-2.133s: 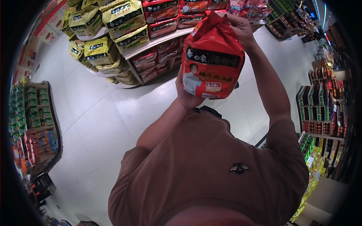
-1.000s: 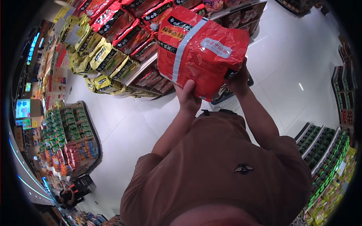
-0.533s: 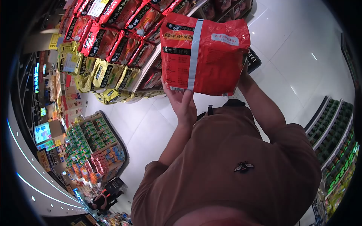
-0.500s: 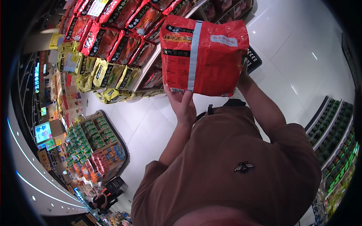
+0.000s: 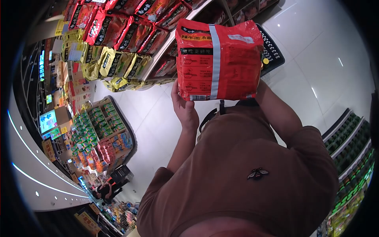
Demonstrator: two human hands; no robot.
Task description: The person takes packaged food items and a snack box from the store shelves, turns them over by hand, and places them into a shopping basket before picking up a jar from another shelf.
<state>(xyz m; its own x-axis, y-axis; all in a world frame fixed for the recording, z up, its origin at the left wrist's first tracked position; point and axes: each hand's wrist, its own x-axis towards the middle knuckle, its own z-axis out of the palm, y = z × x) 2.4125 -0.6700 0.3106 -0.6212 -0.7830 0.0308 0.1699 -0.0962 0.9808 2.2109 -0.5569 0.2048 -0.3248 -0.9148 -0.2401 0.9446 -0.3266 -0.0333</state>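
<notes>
A large red multipack of instant noodles (image 5: 237,63) is held up in front of me, its printed back with a pale vertical strip facing me. My left hand (image 5: 185,108) grips its lower left corner, thumb in front by the barcode and fingers behind. On the other side, my right hand (image 5: 260,85) is at the lower right edge, its fingers mostly hidden behind the pack. Similar red packs (image 5: 134,34) fill the shelf just beyond and to the left, above a row of yellow packs (image 5: 114,62).
Behind the noodle pack, a black shopping basket (image 5: 276,55) shows partly. A display stand (image 5: 132,138) of small green and orange packages stands at the left. Shelves of dark and green goods (image 5: 347,144) line the right. Another person (image 5: 106,189) is far off at the lower left.
The noodle pack has shifted slightly right and tilted, so more of its printed back is readable. My left thumb has moved lower on its edge. More of the basket shows.
</notes>
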